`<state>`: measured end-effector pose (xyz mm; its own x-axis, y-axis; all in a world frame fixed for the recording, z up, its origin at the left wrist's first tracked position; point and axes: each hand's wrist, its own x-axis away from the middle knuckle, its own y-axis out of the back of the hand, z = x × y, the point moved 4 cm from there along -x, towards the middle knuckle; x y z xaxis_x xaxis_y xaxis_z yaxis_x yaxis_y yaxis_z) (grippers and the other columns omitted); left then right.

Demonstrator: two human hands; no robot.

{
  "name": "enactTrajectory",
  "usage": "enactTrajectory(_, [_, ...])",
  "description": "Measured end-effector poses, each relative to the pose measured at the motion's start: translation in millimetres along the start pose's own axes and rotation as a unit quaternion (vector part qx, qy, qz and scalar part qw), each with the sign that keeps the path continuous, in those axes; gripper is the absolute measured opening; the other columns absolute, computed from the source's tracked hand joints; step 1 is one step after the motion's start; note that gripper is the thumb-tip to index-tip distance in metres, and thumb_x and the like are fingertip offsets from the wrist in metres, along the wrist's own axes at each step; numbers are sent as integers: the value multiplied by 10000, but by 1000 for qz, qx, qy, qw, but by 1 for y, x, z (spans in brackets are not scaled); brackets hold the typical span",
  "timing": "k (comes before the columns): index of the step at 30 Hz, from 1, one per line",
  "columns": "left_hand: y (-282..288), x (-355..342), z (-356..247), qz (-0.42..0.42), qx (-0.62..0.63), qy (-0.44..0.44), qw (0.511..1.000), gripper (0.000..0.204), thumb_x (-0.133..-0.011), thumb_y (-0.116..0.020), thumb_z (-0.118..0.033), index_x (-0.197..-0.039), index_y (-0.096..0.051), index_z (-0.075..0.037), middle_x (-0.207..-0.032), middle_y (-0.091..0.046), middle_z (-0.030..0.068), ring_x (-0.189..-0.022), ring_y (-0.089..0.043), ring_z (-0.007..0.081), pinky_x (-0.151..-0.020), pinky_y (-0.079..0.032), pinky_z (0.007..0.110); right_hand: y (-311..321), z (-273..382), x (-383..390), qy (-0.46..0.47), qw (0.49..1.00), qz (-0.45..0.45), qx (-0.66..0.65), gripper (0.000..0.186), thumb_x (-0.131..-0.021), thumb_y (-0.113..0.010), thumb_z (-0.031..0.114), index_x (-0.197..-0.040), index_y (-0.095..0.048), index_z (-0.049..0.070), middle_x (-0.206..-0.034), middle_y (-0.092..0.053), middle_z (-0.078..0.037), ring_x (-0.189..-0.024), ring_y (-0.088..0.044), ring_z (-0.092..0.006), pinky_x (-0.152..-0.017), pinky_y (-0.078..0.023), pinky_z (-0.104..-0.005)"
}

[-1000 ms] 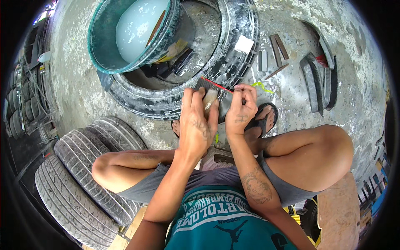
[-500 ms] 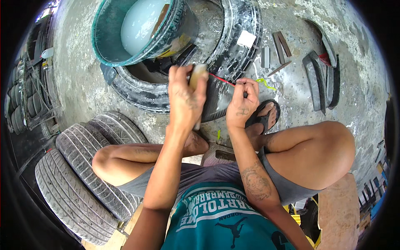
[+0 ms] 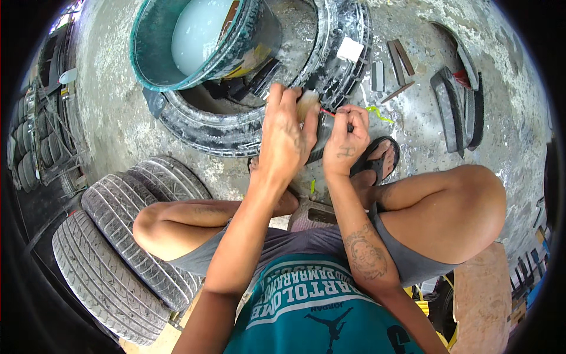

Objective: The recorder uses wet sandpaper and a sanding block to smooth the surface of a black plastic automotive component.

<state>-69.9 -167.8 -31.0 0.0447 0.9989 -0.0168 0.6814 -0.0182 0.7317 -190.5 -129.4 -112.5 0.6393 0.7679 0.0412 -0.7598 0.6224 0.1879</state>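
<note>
In my left hand (image 3: pixel 286 133), a pale tan block (image 3: pixel 307 106) is held between thumb and fingers. My right hand (image 3: pixel 346 141) is closed round the dark handle of a slim tool with a thin red shaft (image 3: pixel 326 112). The shaft points left, its far end meeting or passing behind the block; I cannot tell which. Both hands hang between my bent knees, over the near edge of a wet, white-smeared black tyre (image 3: pixel 215 137) lying on the floor. A dark strip of rubber (image 3: pixel 316 155) shows partly below my hands.
A teal bucket (image 3: pixel 141 65) of cloudy water rests on the tyre, a white square (image 3: pixel 349 50) on its right side. Grey and brown bars (image 3: pixel 396 64) and black curved rubber pieces (image 3: pixel 451 112) lie at right. Used tyres (image 3: pixel 100 277) stand at left.
My left hand has moved right with the block, bringing it closer to my right hand. Less of the red shaft shows. My right hand has shifted only slightly.
</note>
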Motion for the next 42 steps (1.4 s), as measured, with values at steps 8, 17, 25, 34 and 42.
enactTrajectory(8, [6, 5, 8, -26, -18, -34, 999, 320, -925, -777, -79, -1161, -669, 108, -1034, -615, 236, -901, -652, 403, -807, -526, 449, 1, -1, 8, -13, 1000, 12, -6, 180, -887, -642, 49, -722, -592, -2, -914, -680, -96, -874, -620, -272, -819, -481, -397])
enactTrajectory(17, [16, 12, 9, -18, -17, 12, 1000, 355, -912, -799, -87, -1196, -684, 93, -1024, -604, 190, -786, -605, 326, -721, -499, 415, 2, 0, 4, -33, 999, 7, -11, 181, -892, -641, 44, -728, -591, -14, -908, -674, -91, -864, -611, -270, -809, -473, -402])
enactTrajectory(25, [11, -8, 15, 47, 41, -11, 998, 339, -908, -809, -79, -1174, -691, 95, -1012, -615, 177, -843, -630, 273, -777, -518, 359, 5, 0, -2, -10, 1000, 6, -2, 184, -875, -652, 72, -722, -581, 1, -925, -682, -101, -887, -619, -291, -819, -474, -407])
enactTrajectory(34, [16, -4, 16, 72, 22, -21, 997, 340, -898, -814, -69, -1168, -685, 93, -1017, -619, 186, -874, -651, 318, -808, -530, 389, 5, -6, 3, -19, 1000, 1, 6, 185, -877, -662, 89, -730, -577, 18, -944, -687, -76, -917, -602, -288, -880, -450, -406])
enactTrajectory(42, [17, -18, 24, 52, 18, -17, 998, 348, -907, -817, -105, -1173, -693, 82, -1018, -616, 169, -903, -650, 302, -816, -521, 381, -1, -4, 5, -7, 1000, -3, -17, 185, -880, -657, 67, -721, -582, 8, -906, -688, -96, -872, -619, -290, -832, -472, -408])
